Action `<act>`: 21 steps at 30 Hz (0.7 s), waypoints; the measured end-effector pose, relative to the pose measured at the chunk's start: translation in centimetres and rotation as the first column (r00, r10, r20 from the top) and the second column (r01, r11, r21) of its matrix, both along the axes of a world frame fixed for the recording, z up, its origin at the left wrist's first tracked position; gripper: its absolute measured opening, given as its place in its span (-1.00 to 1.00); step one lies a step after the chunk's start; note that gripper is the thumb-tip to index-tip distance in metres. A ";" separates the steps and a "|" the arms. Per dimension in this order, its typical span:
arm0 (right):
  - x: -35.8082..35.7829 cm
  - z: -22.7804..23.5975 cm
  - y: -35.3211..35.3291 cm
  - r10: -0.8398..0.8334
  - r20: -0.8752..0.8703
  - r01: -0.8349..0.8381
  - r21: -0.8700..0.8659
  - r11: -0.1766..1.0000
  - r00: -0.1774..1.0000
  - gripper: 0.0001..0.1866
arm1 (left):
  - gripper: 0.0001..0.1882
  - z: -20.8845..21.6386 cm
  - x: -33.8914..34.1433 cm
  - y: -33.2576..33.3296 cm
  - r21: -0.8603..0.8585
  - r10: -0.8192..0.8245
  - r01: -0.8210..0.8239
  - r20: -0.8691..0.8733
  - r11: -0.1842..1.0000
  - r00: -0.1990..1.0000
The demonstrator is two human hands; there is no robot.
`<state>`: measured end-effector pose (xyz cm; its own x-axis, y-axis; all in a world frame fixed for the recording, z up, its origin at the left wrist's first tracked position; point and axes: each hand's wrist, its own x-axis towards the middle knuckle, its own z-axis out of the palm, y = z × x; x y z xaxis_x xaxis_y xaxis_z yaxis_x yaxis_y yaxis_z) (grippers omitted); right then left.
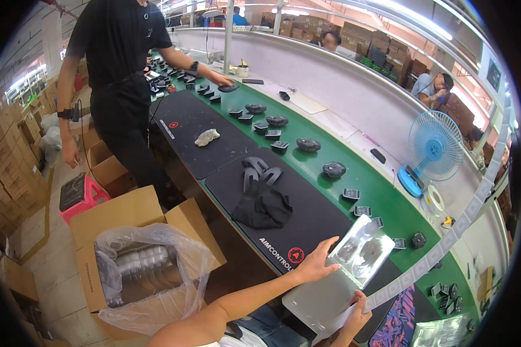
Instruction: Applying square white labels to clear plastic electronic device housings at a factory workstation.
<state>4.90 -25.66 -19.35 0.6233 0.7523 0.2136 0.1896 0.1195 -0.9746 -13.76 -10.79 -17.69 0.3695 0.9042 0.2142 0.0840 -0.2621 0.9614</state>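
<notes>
A clear plastic clamshell package [320, 299] lies unfolded in front of me, its glossy moulded half with round hollows tilted up at the far side. My left hand [317, 261] grips its left edge, thumb apart from the fingers. At the package's near right edge, my right hand [356, 320] is closed on the near end of a long strip of pale square labels [414, 274], which runs up to the far right. Whether the right fingers also pinch the plastic is hidden. A black cloth [263, 207] with dark curved pieces [263, 172] rests on the black mat [228, 188] beyond.
Black devices [308, 144] and small boxed parts [351, 195] line the green bench [382, 179]. A blue fan [434, 144] stands far right. An open carton [87, 277] with plastic-wrapped items is at left. A co-worker [118, 63] reaches over the bench. A patterned cloth [395, 321] lies near right.
</notes>
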 end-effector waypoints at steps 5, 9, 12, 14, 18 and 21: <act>-0.1 0.5 0.1 0.049 -0.094 -0.049 0.003 0.999 0.994 -0.61 | -0.28 2.7 2.1 0.1 0.656 0.208 -0.072 -0.130 0.751 0.969; 0.6 -0.1 0.0 0.099 -0.089 -0.099 0.002 0.995 0.991 -0.60 | -0.47 4.4 6.9 0.0 0.569 -0.306 0.334 -0.147 0.752 0.941; 1.2 -0.8 0.0 0.094 -0.105 -0.093 0.010 0.996 0.990 -0.59 | -0.52 5.5 10.7 1.2 0.560 -0.519 0.464 -0.069 0.686 0.852; 1.4 -1.1 0.1 0.088 -0.122 -0.089 0.004 0.996 0.989 -0.57 | -0.57 5.9 12.5 1.9 0.431 -0.728 0.677 -0.064 0.596 0.682; 1.6 -0.1 -0.1 0.101 -0.247 -0.109 -0.019 0.994 0.964 -0.65 | -0.53 5.4 13.6 2.6 0.283 -0.822 0.772 0.188 0.569 0.537; 2.0 2.0 -0.6 0.076 -0.242 -0.125 -0.192 0.973 0.967 -0.75 | -0.48 4.3 13.2 2.9 0.115 -0.792 0.836 0.409 0.537 0.453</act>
